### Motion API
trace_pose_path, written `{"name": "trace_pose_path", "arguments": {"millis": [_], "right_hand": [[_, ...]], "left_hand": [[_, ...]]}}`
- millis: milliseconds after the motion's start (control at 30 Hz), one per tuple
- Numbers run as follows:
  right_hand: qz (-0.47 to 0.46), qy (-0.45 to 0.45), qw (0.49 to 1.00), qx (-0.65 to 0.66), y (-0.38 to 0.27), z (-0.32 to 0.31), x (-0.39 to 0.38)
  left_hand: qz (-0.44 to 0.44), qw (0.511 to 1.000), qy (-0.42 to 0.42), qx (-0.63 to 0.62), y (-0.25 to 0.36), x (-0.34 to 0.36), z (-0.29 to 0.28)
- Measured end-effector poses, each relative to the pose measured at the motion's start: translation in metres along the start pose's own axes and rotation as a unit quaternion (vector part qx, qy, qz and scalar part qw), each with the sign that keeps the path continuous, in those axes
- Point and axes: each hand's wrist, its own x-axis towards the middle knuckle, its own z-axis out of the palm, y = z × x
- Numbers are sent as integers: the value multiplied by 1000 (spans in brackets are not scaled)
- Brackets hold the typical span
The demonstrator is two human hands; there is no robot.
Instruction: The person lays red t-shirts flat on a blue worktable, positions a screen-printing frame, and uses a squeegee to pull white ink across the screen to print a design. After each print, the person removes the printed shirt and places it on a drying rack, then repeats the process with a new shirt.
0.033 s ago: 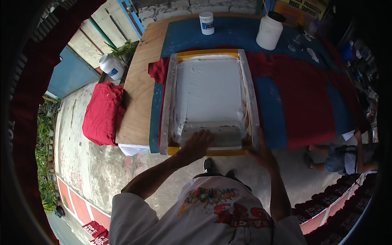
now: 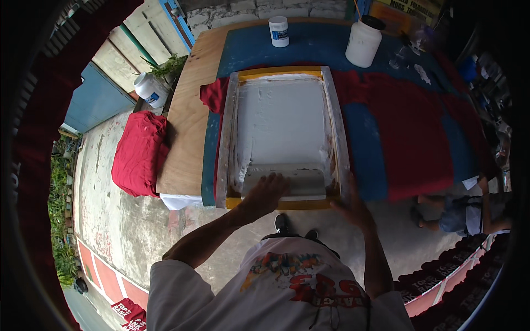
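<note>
A screen printing frame (image 2: 341, 138) with grey side rails and yellow end bars lies on a red shirt (image 2: 214, 95) in front of me. White ink (image 2: 281, 118) coats its mesh. Across the near end of the mesh rests a wide, flat grey squeegee (image 2: 306, 183). My left hand (image 2: 265, 194) is closed on the squeegee's left part, fingers over its top. At the frame's near right corner my right hand (image 2: 354, 208) grips the rail, thumb by the yellow bar and fingers along the outer side. The part of the shirt under the frame is hidden.
The table (image 2: 185, 132) has a blue covering (image 2: 361, 132). A second red shirt (image 2: 414, 143) lies right. A white tub (image 2: 279, 33) and a black-topped jar (image 2: 364, 41) stand behind. Folded red cloth (image 2: 139, 154) sits left. Another person (image 2: 469, 212) is at right.
The squeegee's face looks lighter and slightly more tilted. My left hand has shifted very slightly toward the left. My right hand stays at the frame's corner.
</note>
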Motion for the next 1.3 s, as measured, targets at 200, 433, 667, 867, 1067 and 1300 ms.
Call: {"name": "trace_pose_path", "arguments": {"millis": [200, 433, 667, 867, 1067, 1300], "right_hand": [[-6, 13, 998, 59, 6, 5, -3], [-9, 37, 998, 56, 16, 11, -3], [14, 44, 996, 71, 11, 15, -1], [71, 10, 994, 88, -13, 3, -5], [99, 20, 995, 16, -21, 1, -5], [92, 21, 995, -10, -16, 3, -7]], "left_hand": [[-100, 990, -20, -100, -28, 48, -46], [-137, 978, 34, -155, 6, 37, -93], [-123, 984, 86, -98, 51, -5, -59], [-160, 983, 84, -35, 46, -15, -24], [-156, 983, 92, -3, -18, 30, -5], [-116, 984, 135, 7, -166, 167, -3]]}}
